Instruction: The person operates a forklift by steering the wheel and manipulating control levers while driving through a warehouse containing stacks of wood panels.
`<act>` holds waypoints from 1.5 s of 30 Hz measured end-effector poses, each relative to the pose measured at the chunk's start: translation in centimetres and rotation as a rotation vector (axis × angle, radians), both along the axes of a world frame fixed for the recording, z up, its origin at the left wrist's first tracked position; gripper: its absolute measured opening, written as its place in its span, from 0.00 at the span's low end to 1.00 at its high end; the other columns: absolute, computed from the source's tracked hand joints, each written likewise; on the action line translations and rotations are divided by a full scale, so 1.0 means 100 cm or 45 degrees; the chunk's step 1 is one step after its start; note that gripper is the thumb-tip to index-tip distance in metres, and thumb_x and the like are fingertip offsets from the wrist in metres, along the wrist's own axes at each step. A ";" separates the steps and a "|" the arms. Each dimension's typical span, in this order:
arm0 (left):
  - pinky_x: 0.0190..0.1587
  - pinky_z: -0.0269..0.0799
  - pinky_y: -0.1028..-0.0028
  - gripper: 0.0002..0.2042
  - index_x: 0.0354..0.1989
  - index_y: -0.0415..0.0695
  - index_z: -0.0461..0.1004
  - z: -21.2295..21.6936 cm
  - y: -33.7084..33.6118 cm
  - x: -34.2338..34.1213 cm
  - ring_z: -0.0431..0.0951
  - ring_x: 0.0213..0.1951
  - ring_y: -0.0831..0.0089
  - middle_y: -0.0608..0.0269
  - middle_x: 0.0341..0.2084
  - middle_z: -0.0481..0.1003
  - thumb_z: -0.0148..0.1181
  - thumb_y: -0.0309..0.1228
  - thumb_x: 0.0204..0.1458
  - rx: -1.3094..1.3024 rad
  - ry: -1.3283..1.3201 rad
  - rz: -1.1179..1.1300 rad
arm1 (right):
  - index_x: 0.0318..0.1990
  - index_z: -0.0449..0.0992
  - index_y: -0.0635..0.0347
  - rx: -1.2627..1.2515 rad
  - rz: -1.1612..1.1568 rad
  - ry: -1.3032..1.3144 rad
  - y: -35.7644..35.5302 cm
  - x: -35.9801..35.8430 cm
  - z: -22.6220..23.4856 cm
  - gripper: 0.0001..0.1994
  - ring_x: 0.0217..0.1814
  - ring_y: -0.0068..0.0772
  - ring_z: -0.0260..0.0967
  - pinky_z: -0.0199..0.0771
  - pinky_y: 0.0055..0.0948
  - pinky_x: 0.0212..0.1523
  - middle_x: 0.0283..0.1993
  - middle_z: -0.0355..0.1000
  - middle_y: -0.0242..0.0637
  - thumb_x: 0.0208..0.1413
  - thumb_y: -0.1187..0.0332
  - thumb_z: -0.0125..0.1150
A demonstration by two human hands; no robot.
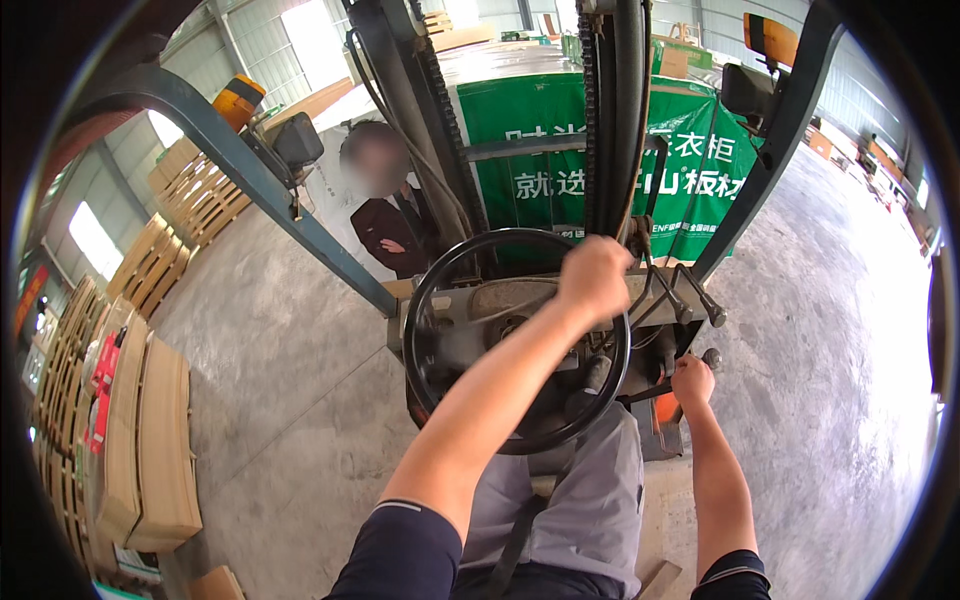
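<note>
The black steering wheel (425, 300) sits at the middle of the view, in front of the person's lap, on the forklift's grey dash (500, 305). The left hand (594, 277) reaches across and rests on the wheel's upper right rim, fingers clenched around it. The right hand (692, 380) is lower, to the right of the wheel, fingers closed on a lever (652, 392) with a round knob (711, 356) at its end. More levers (697, 297) stand just above it.

Ahead rises the mast (610, 110) with its chains, and behind it a load wrapped in green sheeting (530, 140). Blue-grey cab posts (250, 170) slant to either side, each carrying an orange lamp (238, 100) and a dark mirror (297, 140).

A person in a dark jacket (392, 235) stands left of the mast, arms folded.

The floor (280, 350) is bare grey concrete, scuffed and sunlit to the right. Stacks of pale boards (150, 440) line the left side, more stacks (195, 190) behind them. The room is a large warehouse with metal walls and bright windows (95, 240).
</note>
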State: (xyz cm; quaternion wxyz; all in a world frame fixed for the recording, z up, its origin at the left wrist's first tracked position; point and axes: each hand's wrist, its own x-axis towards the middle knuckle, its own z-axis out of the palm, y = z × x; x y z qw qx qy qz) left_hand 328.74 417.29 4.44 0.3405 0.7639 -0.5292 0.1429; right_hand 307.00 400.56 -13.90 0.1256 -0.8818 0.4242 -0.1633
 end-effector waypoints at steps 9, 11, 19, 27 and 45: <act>0.47 0.75 0.69 0.12 0.29 0.39 0.78 -0.054 0.203 -0.091 0.76 0.47 0.62 0.59 0.37 0.77 0.59 0.24 0.32 0.079 -0.170 -0.284 | 0.54 0.69 0.63 0.076 0.225 -0.802 0.024 0.059 0.094 0.24 0.42 0.50 0.73 0.71 0.43 0.46 0.43 0.75 0.44 0.46 0.67 0.55; 0.46 0.75 0.65 0.11 0.27 0.40 0.78 -0.058 0.239 -0.053 0.76 0.45 0.61 0.58 0.35 0.76 0.57 0.24 0.30 0.069 -0.382 -0.166 | 0.52 0.71 0.60 -0.131 0.297 -0.553 0.003 0.075 0.105 0.21 0.43 0.53 0.73 0.71 0.44 0.45 0.43 0.75 0.47 0.48 0.65 0.55; 0.49 0.70 0.65 0.15 0.36 0.40 0.77 -0.011 0.162 0.130 0.73 0.46 0.60 0.59 0.40 0.76 0.57 0.27 0.36 -0.089 -0.302 0.502 | 0.47 0.76 0.53 0.116 0.228 -0.180 -0.002 0.109 0.095 0.15 0.46 0.54 0.71 0.71 0.45 0.48 0.41 0.75 0.51 0.53 0.63 0.52; 0.41 0.72 0.62 0.11 0.27 0.42 0.75 -0.040 0.024 -0.050 0.74 0.40 0.54 0.56 0.33 0.75 0.51 0.21 0.32 0.164 0.062 -0.466 | 0.49 0.76 0.54 0.055 0.239 -0.298 -0.015 0.100 0.075 0.17 0.48 0.53 0.71 0.69 0.43 0.51 0.44 0.74 0.50 0.53 0.64 0.50; 0.41 0.74 0.67 0.11 0.29 0.41 0.76 -0.091 0.273 0.171 0.77 0.40 0.62 0.62 0.33 0.77 0.55 0.22 0.33 -0.194 -0.289 0.085 | 0.49 0.76 0.54 0.079 0.063 -0.313 0.055 0.154 0.047 0.17 0.49 0.52 0.71 0.69 0.41 0.52 0.46 0.74 0.50 0.52 0.66 0.52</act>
